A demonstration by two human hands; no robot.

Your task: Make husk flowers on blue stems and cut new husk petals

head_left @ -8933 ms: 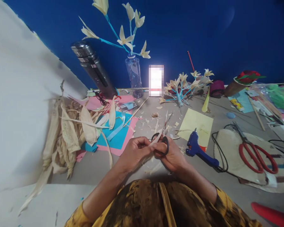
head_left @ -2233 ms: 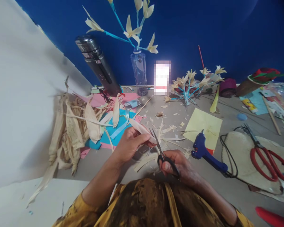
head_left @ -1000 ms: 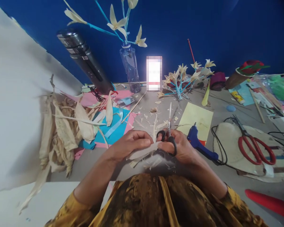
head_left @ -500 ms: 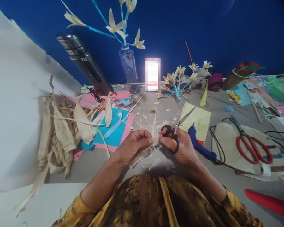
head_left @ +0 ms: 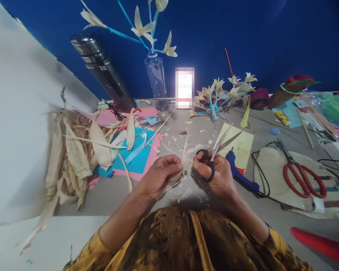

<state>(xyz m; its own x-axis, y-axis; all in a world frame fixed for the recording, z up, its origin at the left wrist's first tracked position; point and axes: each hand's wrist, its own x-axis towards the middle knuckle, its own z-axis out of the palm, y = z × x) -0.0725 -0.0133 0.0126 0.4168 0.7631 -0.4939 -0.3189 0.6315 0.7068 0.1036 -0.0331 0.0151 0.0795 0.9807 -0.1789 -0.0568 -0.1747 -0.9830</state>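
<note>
Here's the broad grey tabletop (head_left: 109, 199), with a tangled bundle of dried, pale-tan husks (head_left: 76, 158) heaped on its left side. Over to the right lies a square pale-yellow paper sheet (head_left: 244, 146), and centre stage the two hands face each other, just apart. Left hand (head_left: 166, 173): fingers curled, thumb and forefinger drawn together. Right hand (head_left: 216, 171): fingers wrapped about the handles of silver-bladed scissors with black loops (head_left: 215, 149), held between that hand and the sheet. Their long axis runs diagonally, blades parted, tips pointing away and rightward over the yellow. And pinched at the left fingertips, a thin, whitish husk strip (head_left: 183, 169), too blurred to tell which way it points.
</note>
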